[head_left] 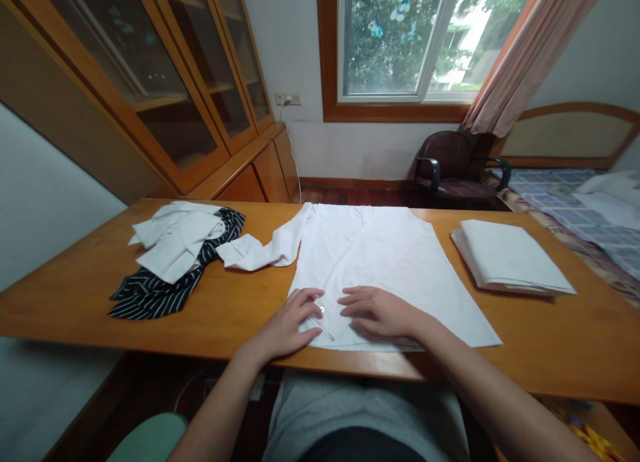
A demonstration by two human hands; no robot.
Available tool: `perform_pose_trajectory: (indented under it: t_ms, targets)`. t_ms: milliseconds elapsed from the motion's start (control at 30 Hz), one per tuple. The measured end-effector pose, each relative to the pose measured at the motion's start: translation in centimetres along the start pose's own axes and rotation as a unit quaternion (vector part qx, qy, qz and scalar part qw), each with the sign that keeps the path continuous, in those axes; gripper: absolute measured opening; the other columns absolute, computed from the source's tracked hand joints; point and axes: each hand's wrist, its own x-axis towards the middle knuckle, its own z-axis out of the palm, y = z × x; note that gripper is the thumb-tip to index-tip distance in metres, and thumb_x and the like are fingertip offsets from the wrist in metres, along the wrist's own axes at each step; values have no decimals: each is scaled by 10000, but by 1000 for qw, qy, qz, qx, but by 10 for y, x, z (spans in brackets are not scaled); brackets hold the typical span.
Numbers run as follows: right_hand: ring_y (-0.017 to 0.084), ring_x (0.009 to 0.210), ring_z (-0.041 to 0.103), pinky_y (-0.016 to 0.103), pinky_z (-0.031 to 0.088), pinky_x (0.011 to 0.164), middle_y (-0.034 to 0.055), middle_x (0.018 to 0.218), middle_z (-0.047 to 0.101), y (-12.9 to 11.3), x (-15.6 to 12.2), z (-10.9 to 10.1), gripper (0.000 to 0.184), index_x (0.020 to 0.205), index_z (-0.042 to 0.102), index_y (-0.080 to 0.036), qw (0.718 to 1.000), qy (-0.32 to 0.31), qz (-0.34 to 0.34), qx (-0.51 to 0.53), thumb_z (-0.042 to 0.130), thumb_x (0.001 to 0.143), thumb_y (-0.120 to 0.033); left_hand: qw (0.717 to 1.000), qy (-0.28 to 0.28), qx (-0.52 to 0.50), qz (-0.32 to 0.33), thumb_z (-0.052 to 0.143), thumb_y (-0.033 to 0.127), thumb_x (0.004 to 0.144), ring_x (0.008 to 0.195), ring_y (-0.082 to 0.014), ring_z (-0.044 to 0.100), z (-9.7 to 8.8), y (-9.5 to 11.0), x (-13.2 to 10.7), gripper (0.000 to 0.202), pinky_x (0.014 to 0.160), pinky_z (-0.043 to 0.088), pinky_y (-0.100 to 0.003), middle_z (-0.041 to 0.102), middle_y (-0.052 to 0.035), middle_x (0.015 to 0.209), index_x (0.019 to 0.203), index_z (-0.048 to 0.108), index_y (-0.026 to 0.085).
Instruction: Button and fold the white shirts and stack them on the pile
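Note:
A white piece of cloth [370,262], perhaps part of a garment, lies spread on the wooden table, its near edge close to the table's front. From its upper left a narrow white strip [270,252] trails to the left. My left hand [290,322] rests on the cloth's lower left corner, fingers apart. Close to those fingertips is a small round white thing [322,309], like a button, and below it a thin line or fold I cannot make out. My right hand [383,312] lies palm down on the cloth, fingers stretched out toward the left hand.
On the left of the table [250,309], crumpled white cloth pieces [180,239] lie over black-and-white striped fabric [155,292]. A folded white stack [513,255] sits on the right. Beyond are a cabinet [200,115], an armchair [453,162] and a bed [555,202]. A green stool [150,439] stands below.

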Motion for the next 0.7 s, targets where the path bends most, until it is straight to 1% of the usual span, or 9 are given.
perform_pose_trajectory:
  t_ms: [67, 100, 200, 267, 367, 467, 533, 633, 700]
  targets:
    - [220, 1271, 597, 412, 481, 1098, 65, 1294, 697, 11, -7, -5, 313, 1226, 717, -247, 999, 47, 21, -7, 585, 947, -192, 1000, -11, 9, 7, 726, 197, 840, 1255, -255, 520, 0, 1, 1, 338, 1077, 468, -459, 557, -92, 1382, 1158, 627, 256]
    - [225, 1254, 606, 419, 495, 1082, 76, 1306, 688, 18, -11, -6, 309, 1232, 712, -239, 997, 70, 36, -27, 582, 954, -207, 1000, -18, 21, 9, 735, 224, 845, 1268, -261, 507, 1, 1, 2, 418, 1087, 456, -475, 560, -92, 1393, 1238, 600, 268]
    - [274, 1307, 562, 476, 481, 1094, 115, 1394, 623, 38, -24, -5, 337, 1276, 683, -213, 988, 103, 61, -101, 602, 953, -266, 997, -32, 72, 4, 750, 318, 856, 1279, -278, 479, 4, 2, 4, 515, 1095, 438, -498, 572, -80, 1402, 1335, 564, 291]
    - [307, 1367, 507, 515, 452, 1118, 130, 1455, 571, 47, -32, -4, 378, 1318, 658, -213, 981, 105, 74, -144, 609, 956, -308, 994, -30, 101, -10, 739, 376, 866, 1259, -281, 480, 5, 3, 5, 467, 1086, 442, -489, 586, -74, 1372, 1299, 592, 279]
    - [327, 1429, 432, 552, 403, 1151, 116, 1534, 487, 53, -40, -2, 418, 1383, 612, -238, 973, 101, 91, -186, 570, 983, -355, 991, -12, 124, -42, 657, 424, 922, 1190, -265, 513, 5, 4, 7, 353, 1054, 464, -465, 611, -71, 1281, 1227, 621, 250]
    - [319, 1454, 398, 557, 370, 1174, 85, 1572, 436, 51, -42, 0, 426, 1414, 583, -271, 969, 90, 104, -206, 527, 1004, -373, 989, 5, 133, -60, 567, 392, 977, 1094, -241, 554, 2, 3, 10, 224, 990, 500, -432, 638, -60, 1150, 1110, 644, 229]
    - [313, 1464, 383, 553, 358, 1182, 70, 1583, 419, 50, -42, 1, 432, 1424, 574, -285, 968, 82, 110, -212, 517, 1007, -381, 988, 11, 140, -59, 536, 363, 993, 1054, -234, 571, 0, 2, 12, 187, 950, 516, -417, 644, -58, 1098, 1003, 654, 218]
    - [306, 1474, 367, 547, 347, 1188, 60, 1588, 411, 49, -42, 1, 436, 1433, 565, -295, 967, 75, 115, -215, 507, 1011, -385, 987, 37, 152, -44, 520, 330, 997, 1096, -242, 582, -1, 2, 19, 203, 966, 518, -426, 644, -78, 1150, 920, 661, 205]
    - [304, 1478, 360, 547, 340, 1191, 56, 1588, 410, 48, -42, 1, 437, 1436, 562, -300, 967, 75, 115, -215, 505, 1012, -386, 986, 53, 156, -19, 513, 305, 998, 1185, -246, 572, 1, 3, 27, 191, 1029, 499, -434, 633, -93, 1249, 1007, 674, 201]
